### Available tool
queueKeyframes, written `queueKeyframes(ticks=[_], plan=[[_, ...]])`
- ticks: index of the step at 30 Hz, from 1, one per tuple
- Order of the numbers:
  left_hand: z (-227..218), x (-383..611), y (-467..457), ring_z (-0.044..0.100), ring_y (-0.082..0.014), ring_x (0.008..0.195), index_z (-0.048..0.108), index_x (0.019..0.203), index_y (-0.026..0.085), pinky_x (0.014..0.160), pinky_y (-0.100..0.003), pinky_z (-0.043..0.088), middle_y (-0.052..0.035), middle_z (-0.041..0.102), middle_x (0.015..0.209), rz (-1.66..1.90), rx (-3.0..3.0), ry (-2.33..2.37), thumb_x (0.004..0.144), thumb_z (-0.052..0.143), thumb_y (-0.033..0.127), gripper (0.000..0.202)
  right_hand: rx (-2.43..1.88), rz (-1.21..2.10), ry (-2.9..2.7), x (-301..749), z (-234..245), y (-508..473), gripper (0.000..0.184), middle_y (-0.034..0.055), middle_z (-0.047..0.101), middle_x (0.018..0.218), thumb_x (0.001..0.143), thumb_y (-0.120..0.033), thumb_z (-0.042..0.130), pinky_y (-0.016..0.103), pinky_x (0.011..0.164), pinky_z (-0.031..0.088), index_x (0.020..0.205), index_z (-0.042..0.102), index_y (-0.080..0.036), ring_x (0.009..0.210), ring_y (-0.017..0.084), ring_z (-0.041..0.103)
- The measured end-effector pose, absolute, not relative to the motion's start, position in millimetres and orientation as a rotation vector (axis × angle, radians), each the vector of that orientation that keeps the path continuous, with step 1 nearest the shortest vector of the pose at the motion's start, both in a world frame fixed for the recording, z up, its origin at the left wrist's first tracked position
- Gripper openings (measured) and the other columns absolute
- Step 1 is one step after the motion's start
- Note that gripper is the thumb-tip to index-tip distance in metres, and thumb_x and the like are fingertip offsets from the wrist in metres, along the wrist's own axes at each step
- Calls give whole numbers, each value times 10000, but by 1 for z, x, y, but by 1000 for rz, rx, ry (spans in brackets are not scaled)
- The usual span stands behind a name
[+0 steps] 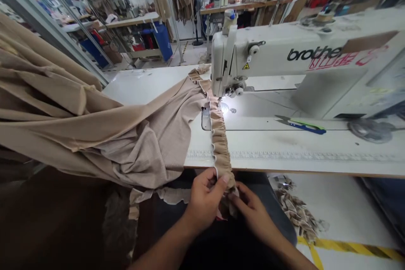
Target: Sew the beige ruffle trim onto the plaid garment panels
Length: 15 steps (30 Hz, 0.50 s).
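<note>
A gathered beige ruffle strip (220, 143) runs from under the presser foot (232, 90) of a white Brother sewing machine (278, 55) down over the table's front edge. My left hand (205, 201) pinches the strip just below that edge. Close beside it, my right hand (253, 214) holds the strip's lower end, with its fingers in the folds. A large beige fabric garment (95, 122) drapes from the left across the sewing table (284, 152) and joins the ruffle near the needle. The strip's end is partly hidden by my fingers.
Thread snips with a blue-green handle (303, 125) lie on the sewing table right of the needle. Fabric scraps (295, 210) lie on the white floor below the table's right side, near yellow-black tape (348, 247). Co-workers sit at machines behind.
</note>
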<state>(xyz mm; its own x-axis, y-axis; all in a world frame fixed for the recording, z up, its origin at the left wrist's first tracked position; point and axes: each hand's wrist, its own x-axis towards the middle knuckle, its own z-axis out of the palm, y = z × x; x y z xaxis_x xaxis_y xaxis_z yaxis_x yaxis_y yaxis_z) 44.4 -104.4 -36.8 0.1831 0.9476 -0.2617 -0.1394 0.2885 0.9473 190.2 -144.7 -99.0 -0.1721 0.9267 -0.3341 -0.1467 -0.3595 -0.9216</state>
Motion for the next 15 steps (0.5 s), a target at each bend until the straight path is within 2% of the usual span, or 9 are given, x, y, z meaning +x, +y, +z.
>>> queueKeyframes(ticks=[4,7,9,10,12,14,15], plan=[[-25,35,-94,578,-123,608,607,745,180,625,-239,499,2,638,663,1007,994,1079,832,756,543,401,-1258,1655,-929,187,-111,-143,528,76,726,1104,820,-586,730,393,911,534,1203,650,-232,951,250,664],[-17,26,-85,563,-111,582,611,762,181,601,-223,487,21,625,643,1055,1006,1109,842,752,518,375,-1236,1767,-902,191,-118,-143,565,66,731,1031,836,-634,675,341,678,552,1235,637,-236,712,196,659],[-9,22,-81,570,-114,589,608,761,183,602,-222,496,20,629,651,1073,1026,1099,848,745,527,381,-1235,1833,-931,195,-122,-142,533,67,733,911,868,-642,639,324,560,520,1172,674,-206,593,184,629],[-5,21,-81,586,-122,606,615,771,185,608,-225,508,14,644,670,1076,1038,1092,844,743,544,389,-1245,1822,-960,197,-123,-141,521,75,734,891,870,-643,644,343,578,534,1134,692,-196,621,205,652],[4,23,-84,632,-151,657,635,789,195,619,-238,541,-9,696,739,1039,1061,1104,825,744,593,414,-1283,1689,-1030,200,-120,-141,512,106,744,978,858,-651,672,441,778,575,1097,706,-200,856,285,708],[8,25,-88,674,-189,692,654,784,212,611,-262,575,-30,745,799,970,1084,1160,793,751,638,437,-1310,1478,-1100,200,-115,-139,498,130,715,1186,865,-635,689,530,1044,473,1142,696,-222,1153,335,645],[6,27,-88,688,-209,695,662,777,220,594,-275,585,-35,760,817,943,1091,1190,771,761,654,445,-1294,1402,-1142,199,-112,-137,491,138,688,1260,882,-611,689,546,1109,421,1178,688,-219,1240,338,600]])
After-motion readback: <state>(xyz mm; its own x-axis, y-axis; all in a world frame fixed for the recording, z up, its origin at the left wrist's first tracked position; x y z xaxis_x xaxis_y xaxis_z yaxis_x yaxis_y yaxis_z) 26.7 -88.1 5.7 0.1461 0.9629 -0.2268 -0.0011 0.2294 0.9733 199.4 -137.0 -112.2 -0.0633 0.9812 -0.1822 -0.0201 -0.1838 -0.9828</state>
